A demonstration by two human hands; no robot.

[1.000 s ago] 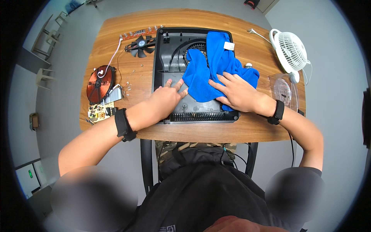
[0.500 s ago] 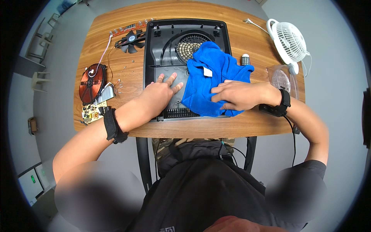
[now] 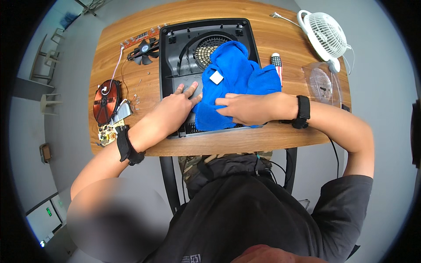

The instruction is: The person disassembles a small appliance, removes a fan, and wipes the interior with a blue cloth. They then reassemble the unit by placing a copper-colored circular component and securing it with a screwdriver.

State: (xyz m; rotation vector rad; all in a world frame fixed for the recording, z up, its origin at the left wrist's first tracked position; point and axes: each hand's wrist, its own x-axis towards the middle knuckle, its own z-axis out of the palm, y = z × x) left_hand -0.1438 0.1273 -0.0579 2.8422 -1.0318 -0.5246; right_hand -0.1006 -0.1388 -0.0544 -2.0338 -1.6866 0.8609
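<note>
A black plastic housing (image 3: 174, 59) lies on the table with its hollow inside facing up, showing a round slotted vent. My left hand (image 3: 174, 109) rests on its lower left part, fingers spread and holding nothing. Over the right side is a crumpled blue cloth (image 3: 243, 72) with a white tag. My right hand (image 3: 250, 107) presses down on the cloth near the housing's front edge, its fingers bent into the fabric. The cloth covers part of the vent and the lower right of the housing.
Left of the housing lie a black fan (image 3: 144, 51), a copper coil (image 3: 105, 101), a circuit board (image 3: 107, 133) and a narrow red board (image 3: 140, 37). On the right are a bottle (image 3: 276, 65), a clear plastic piece (image 3: 322, 83) and a white fan (image 3: 324, 35). The wooden table (image 3: 210, 142) ends close to me.
My right hand has slid to the left, dragging the lower part of the cloth with it toward my left hand. My left hand stays in place on the housing. The view has shifted slightly.
</note>
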